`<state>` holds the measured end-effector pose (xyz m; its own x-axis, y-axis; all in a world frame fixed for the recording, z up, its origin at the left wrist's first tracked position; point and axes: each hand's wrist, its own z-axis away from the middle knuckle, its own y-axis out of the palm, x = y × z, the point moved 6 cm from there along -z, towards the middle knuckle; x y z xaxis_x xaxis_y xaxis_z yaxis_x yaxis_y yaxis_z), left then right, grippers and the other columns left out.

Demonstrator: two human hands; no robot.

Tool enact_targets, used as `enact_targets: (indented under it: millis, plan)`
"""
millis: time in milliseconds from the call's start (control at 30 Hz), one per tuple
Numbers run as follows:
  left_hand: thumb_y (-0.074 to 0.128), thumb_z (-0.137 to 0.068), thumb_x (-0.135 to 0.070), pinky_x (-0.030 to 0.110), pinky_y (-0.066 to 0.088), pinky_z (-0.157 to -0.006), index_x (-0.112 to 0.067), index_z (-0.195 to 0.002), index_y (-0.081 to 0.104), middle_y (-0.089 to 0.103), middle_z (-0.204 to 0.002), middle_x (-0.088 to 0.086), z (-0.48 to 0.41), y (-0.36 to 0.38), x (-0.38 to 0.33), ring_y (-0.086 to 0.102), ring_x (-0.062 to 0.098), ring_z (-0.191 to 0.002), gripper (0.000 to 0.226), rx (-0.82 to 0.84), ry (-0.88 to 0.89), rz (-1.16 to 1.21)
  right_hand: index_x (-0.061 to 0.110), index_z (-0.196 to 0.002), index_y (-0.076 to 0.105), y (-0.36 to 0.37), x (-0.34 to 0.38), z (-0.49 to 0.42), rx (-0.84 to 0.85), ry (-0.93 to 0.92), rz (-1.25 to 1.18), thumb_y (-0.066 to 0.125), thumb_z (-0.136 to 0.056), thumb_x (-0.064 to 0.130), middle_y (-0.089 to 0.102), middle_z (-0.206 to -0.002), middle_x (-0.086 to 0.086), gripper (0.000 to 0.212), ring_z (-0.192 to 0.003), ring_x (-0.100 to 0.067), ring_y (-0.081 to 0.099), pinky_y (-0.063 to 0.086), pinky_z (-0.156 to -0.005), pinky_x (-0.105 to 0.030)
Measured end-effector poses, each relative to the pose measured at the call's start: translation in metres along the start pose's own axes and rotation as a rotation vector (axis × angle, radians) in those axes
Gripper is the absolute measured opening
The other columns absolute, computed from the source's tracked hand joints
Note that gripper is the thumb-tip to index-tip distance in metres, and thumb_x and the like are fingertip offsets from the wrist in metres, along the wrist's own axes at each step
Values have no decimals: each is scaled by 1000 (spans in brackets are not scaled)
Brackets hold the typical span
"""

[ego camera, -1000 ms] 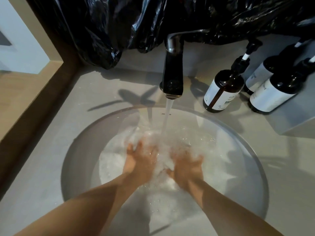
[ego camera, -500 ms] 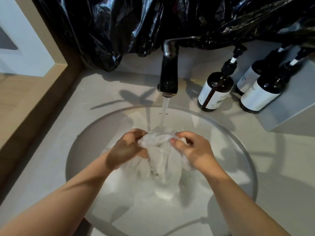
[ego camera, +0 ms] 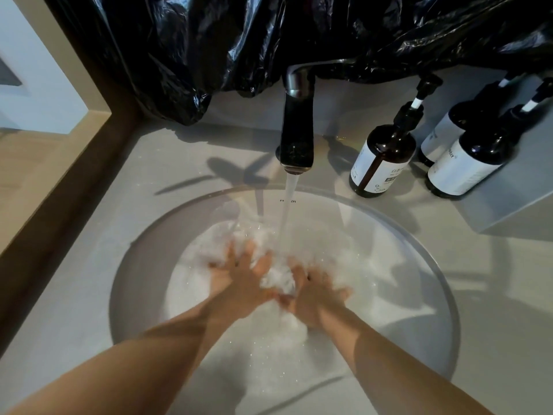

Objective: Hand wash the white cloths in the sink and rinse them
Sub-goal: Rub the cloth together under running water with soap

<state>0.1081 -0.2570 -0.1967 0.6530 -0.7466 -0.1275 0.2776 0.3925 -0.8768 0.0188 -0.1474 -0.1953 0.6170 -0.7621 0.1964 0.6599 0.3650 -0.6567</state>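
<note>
The left hand (ego camera: 239,277) and the right hand (ego camera: 318,298) are pressing with spread fingers on the white cloth (ego camera: 278,278) in the sink (ego camera: 125,295) (the tap (ego camera: 296,130) is running), probably washing it, and the next move is calling for a firm grip to rinse.

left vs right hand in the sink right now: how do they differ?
Left hand lies left of the stream, fingers plainly spread; right hand lies right of it, fingers blurred. Left hand reaches farther toward the tap than the right hand. Both seem to press flat on the cloth in the sink.
</note>
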Motion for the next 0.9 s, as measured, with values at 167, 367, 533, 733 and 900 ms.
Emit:
enact_targets:
  millis: [167,367,533,733,900]
  plan:
    - [34,-81,-63,45,44,-92,-22,-110,66,61,-120,7,-9,-11,4,56,28,-112,60,-211,24,63,36,-142,24,-15,-2,-6,-29,-6,-39,43,-89,62,34,-145,0,61,-134,-29,31,32,-103,-55]
    - [46,-95,-42,26,33,-63,-23,-52,39,48,-59,-9,4,-29,9,53,15,-77,47,-425,-79,441,36,-115,56,-40,-3,26,-318,-72,-121,43,-92,50,57,-119,13,30,-114,-14,51,31,-86,-35]
    - [52,-92,-46,30,35,-62,-15,-55,48,48,-56,0,12,-49,30,46,23,-64,48,-577,-274,955,23,-87,61,-68,-5,36,-406,-95,-425,45,-93,42,67,-86,2,26,-86,-20,63,47,-84,-34]
    - [53,-94,-33,24,43,-82,-18,-106,66,66,-102,-3,1,-51,-3,60,18,-96,23,-217,-19,711,18,-68,47,-76,7,37,-419,-142,-559,48,-94,35,53,-67,2,31,-65,-20,51,45,-65,-32]
    - [63,-89,-28,19,34,-48,-17,-57,43,40,-47,-11,12,-61,20,38,14,-53,40,-435,-139,1329,28,-115,55,-63,1,30,-417,-112,-422,52,-92,31,54,-119,2,23,-113,-21,48,43,-96,-37]
